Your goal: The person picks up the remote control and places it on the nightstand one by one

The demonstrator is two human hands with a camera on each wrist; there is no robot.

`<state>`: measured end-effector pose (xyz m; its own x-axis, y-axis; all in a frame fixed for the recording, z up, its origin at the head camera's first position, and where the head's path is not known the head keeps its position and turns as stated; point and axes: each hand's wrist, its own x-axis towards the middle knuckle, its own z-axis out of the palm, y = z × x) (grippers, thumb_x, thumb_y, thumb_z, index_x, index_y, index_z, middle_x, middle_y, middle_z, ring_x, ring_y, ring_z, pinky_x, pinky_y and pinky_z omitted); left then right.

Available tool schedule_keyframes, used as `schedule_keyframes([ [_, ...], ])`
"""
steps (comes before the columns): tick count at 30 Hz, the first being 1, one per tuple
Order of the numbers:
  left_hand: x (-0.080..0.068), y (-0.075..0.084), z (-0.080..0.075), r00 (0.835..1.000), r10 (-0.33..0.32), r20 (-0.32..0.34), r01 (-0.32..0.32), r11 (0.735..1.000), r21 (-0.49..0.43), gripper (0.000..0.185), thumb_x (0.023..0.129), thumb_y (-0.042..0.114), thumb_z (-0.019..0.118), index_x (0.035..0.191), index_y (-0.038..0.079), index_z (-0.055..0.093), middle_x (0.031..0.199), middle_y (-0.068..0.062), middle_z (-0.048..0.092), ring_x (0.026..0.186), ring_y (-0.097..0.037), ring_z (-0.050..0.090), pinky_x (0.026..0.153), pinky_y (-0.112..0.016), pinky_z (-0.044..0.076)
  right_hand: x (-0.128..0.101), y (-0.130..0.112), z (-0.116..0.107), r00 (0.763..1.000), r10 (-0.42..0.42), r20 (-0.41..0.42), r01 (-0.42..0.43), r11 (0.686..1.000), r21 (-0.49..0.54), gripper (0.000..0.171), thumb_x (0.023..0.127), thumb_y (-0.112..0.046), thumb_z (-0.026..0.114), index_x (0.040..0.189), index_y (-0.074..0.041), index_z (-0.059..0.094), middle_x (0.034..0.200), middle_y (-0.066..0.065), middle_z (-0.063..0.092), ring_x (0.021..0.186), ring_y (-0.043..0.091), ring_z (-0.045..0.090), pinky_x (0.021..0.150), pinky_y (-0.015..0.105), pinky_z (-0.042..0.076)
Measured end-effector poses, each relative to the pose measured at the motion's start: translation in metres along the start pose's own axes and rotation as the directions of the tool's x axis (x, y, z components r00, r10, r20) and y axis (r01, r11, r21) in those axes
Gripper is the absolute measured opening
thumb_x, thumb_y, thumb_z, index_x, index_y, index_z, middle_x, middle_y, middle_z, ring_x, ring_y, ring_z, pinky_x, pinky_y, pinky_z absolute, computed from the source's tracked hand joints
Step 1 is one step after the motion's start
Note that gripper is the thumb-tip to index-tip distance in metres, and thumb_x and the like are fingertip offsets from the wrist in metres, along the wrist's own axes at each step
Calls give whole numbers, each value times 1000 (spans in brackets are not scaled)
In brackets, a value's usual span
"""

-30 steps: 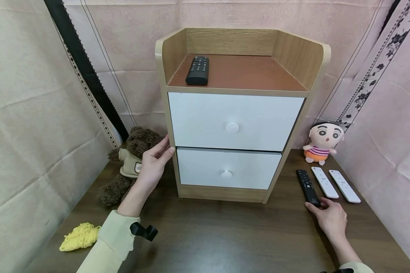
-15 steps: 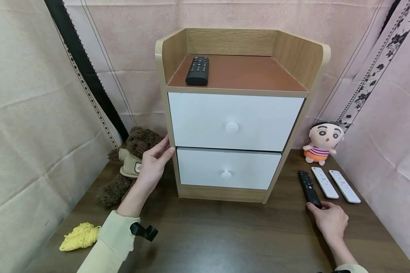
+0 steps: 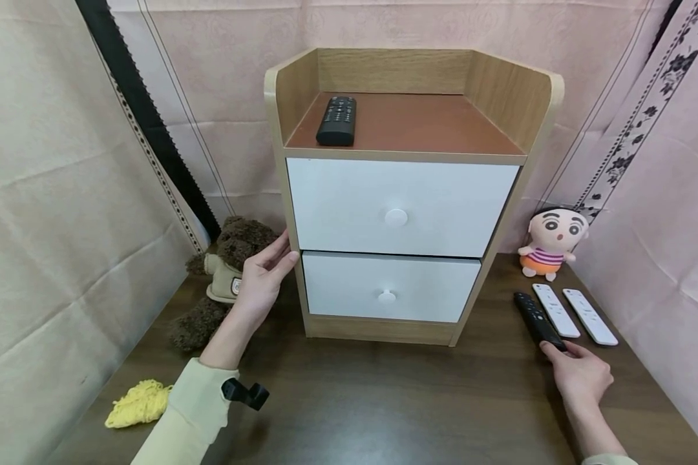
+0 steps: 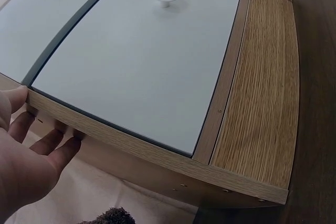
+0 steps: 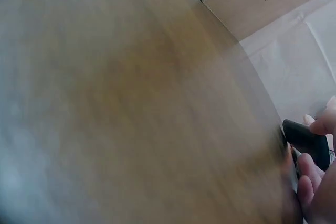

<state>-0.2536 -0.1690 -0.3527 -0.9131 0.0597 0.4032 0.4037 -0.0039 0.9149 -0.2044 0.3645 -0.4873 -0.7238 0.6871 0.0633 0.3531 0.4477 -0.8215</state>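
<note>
Head view showed the right hand [image 3: 581, 378] with its grip closing narrowly on the near end of a black remote [image 3: 538, 320], fingertips pinching that end while the rest of the remote lay on the worktop [image 3: 395, 400]. The right wrist view, though blurred, agreed: fingers [image 5: 314, 169] curled around the dark rounded end of the remote [image 5: 307, 141]. The remote lay to the right of the cabinet [image 3: 401, 194], near its front lower corner, with two white remotes [image 3: 572, 313] just beside it on the far side from the cabinet. A doll [image 3: 552, 242] stood behind them, close to the cabinet's right wall.

The left hand [image 3: 262, 281] lay flat against the cabinet's left side at the height of the gap between the two drawers, fingers straight and holding nothing; the left wrist view showed those fingers [image 4: 50, 148] pressed on the wooden edge. A brown teddy bear [image 3: 227, 278] sat just left of the cabinet, and a yellow bundle [image 3: 136, 403] lay farther out from it on the worktop. Another black remote [image 3: 337, 119] rested on the cabinet's top.

The step in hand appeared to be picking up the black remote while the cabinet was steadied. The next move would call for a firmer hold and a clean lift clear of the white remotes.
</note>
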Motion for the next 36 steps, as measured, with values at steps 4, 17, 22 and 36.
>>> schedule_keyframes([
  [4, 0, 0, 1, 1000, 0, -2, 0, 1000, -1, 53, 105, 5, 58, 156, 6, 41, 157, -9, 45, 144, -20, 42, 113, -29, 39, 3, 2, -6, 993, 117, 32, -121, 980, 161, 63, 86, -34, 81, 133, 4, 66, 56, -28, 58, 66, -1, 66, 63, 13, 40],
  [17, 0, 0, 1, 1000, 4, -2, -4, 1000, 3, 53, 105, 5, 58, 156, 5, 41, 157, -9, 44, 145, -20, 42, 113, -29, 39, 5, 6, -23, 967, 239, 84, -236, 727, 644, 31, 80, 0, 85, 78, -28, 71, 61, -12, 68, 56, 0, 67, 56, 10, 50],
  [22, 0, 0, 1, 1000, 7, -6, -7, 1000, 5, 53, 105, 4, 58, 155, 3, 42, 157, -10, 45, 144, -21, 42, 113, -28, 40, 5, -1, -34, 967, 241, 83, -237, 737, 632, 34, 78, 0, 86, 84, -30, 72, 63, -14, 67, 59, -3, 65, 57, 9, 48],
  [36, 0, 0, 0, 1000, 8, 0, -8, 1000, 4, 53, 106, 4, 57, 156, 2, 40, 158, -11, 43, 145, -21, 41, 113, -28, 39, 0, -43, -70, 982, 155, 110, -175, 505, 845, 39, 76, 21, 78, 89, -15, 78, 76, 0, 71, 69, 5, 72, 63, 16, 57],
])
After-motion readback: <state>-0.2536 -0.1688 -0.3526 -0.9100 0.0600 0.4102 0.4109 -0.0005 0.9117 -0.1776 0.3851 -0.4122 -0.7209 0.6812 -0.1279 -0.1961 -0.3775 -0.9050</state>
